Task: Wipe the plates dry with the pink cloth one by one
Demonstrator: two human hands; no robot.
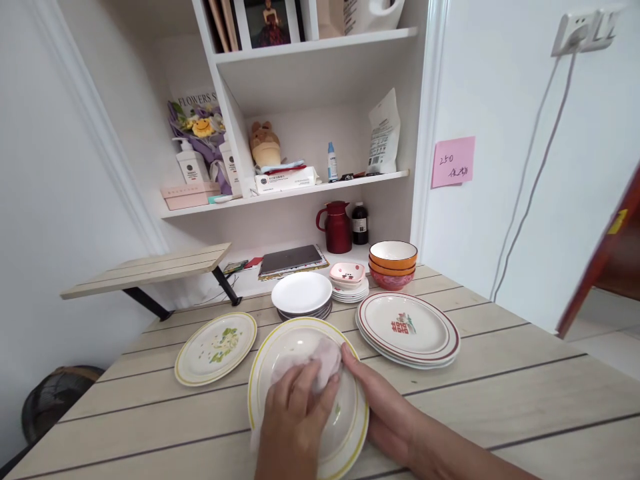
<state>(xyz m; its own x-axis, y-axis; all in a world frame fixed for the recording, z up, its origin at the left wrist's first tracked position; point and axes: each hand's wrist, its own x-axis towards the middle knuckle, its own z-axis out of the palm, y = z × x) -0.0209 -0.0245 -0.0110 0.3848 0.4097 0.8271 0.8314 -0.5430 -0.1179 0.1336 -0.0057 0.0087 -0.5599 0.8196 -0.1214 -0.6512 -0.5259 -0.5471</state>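
A white plate with yellow rim lines (345, 433) is in front of me, tilted up a little. My right hand (383, 407) grips its right edge, thumb over the rim and the other fingers behind it. My left hand (300, 407) presses a crumpled whitish cloth (327, 360) against the plate's inner face, its fingers bent around the cloth. Part of the plate's face is hidden under the cloth and hand. To the left, a similar yellow-rimmed plate (217, 350) with a green leafy print lies flat on the table.
Behind are a stack of plates topped by a white one (301, 292), small dishes (347, 273) and stacked bowls (393, 257). Red-rimmed oval plates (407, 330) lie at right. A laptop (291, 260), red jug (337, 228) and raised wooden shelf (150, 270) stand farther back.
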